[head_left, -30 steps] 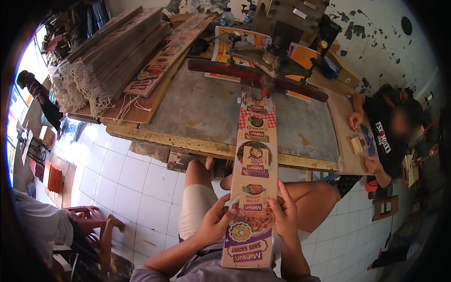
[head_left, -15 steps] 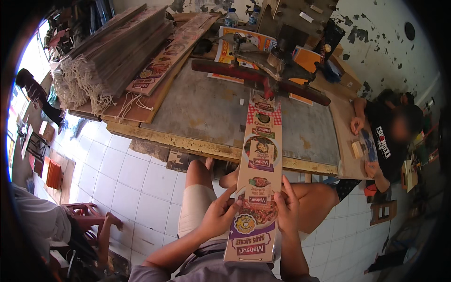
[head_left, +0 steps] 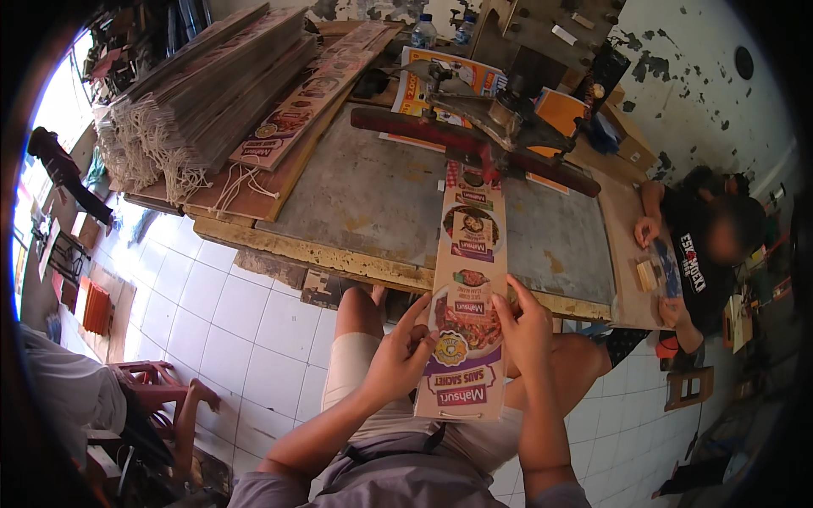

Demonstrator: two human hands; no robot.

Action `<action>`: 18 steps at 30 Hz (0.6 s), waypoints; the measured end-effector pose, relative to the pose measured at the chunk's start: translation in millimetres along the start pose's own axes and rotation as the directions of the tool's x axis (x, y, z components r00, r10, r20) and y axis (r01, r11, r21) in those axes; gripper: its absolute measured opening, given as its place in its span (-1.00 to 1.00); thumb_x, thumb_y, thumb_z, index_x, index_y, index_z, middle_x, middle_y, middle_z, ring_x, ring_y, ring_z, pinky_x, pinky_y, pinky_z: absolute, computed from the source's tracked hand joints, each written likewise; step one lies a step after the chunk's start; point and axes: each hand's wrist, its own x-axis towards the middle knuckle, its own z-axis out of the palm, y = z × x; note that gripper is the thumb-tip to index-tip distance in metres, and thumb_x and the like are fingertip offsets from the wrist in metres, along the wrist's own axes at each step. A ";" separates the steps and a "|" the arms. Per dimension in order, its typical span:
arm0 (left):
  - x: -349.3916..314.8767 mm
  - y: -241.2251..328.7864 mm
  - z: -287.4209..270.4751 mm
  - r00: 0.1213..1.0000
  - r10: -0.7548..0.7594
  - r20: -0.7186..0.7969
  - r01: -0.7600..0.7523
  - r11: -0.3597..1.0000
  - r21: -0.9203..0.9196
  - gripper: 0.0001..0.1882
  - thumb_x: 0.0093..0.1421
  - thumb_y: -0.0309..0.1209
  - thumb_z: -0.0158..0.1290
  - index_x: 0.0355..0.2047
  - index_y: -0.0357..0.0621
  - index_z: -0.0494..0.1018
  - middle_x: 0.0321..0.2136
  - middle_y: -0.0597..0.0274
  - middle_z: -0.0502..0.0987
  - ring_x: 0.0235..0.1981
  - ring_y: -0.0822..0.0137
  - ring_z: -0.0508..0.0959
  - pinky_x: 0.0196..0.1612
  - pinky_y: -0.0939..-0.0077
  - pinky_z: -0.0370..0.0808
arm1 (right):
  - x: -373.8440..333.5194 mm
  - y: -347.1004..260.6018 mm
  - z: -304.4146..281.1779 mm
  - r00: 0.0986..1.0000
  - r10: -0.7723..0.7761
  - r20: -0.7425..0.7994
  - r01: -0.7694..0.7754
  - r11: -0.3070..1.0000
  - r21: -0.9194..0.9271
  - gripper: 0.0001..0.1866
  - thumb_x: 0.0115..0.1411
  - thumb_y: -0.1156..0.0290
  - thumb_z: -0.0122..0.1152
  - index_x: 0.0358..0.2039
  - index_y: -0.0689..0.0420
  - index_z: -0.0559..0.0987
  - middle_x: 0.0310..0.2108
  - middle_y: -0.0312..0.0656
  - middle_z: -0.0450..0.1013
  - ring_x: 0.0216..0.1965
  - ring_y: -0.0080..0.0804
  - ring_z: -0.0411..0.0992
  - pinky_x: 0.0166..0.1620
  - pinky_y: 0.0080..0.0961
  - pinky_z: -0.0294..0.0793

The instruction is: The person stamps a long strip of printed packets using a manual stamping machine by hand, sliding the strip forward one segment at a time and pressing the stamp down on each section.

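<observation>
A long, printed cardboard strip with food pictures extends away from my lap over the table's front edge. My left hand grips its left edge, thumb on the printed face and fingers bent. On the right edge, my right hand pinches the strip with the thumb on top; some fingers are hidden behind it. The strip's far end passes beneath the red bar of a metal clamp-like machine. A cord or wire shows at the near end.
A grey metal plate covers the worktable. At left lie a tall stack of corded strips and one more printed strip. Bottles stand behind. A person in a black shirt sits at right, another person at lower left.
Both hands have pushed the strip away from me, so more of it lies under the red bar. Its near end has moved up off my waist.
</observation>
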 end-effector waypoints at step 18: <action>-6.6 15.1 2.5 0.998 -0.049 -0.029 0.050 0.998 0.024 -0.36 0.54 -0.52 0.00 0.55 -0.29 0.12 -0.43 0.42 0.44 -0.41 0.65 0.28 -0.35 0.68 0.25 | -1.2 1.5 -0.1 0.999 -0.030 0.023 0.030 0.999 0.020 -0.44 0.41 0.10 0.37 0.30 0.13 0.61 -0.53 -0.13 0.51 -0.50 -0.30 0.48 -0.33 -0.29 0.49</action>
